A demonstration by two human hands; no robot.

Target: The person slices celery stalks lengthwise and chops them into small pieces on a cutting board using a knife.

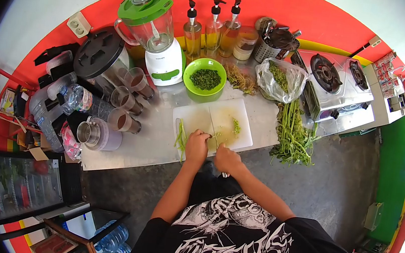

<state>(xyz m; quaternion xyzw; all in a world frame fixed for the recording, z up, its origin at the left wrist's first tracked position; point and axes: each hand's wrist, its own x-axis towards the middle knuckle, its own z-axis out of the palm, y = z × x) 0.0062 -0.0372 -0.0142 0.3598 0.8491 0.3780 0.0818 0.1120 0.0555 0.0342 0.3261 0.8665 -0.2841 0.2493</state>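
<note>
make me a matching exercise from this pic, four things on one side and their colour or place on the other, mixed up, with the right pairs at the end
Things
1. knife
2. bowl
3. board
4. bag

Colour or place
A. white, flat on the counter
B. see-through, beside the stove
C. gripped in the right hand
D. green, with chopped leaves inside

Pairs: 1-C, 2-D, 3-A, 4-B
</note>
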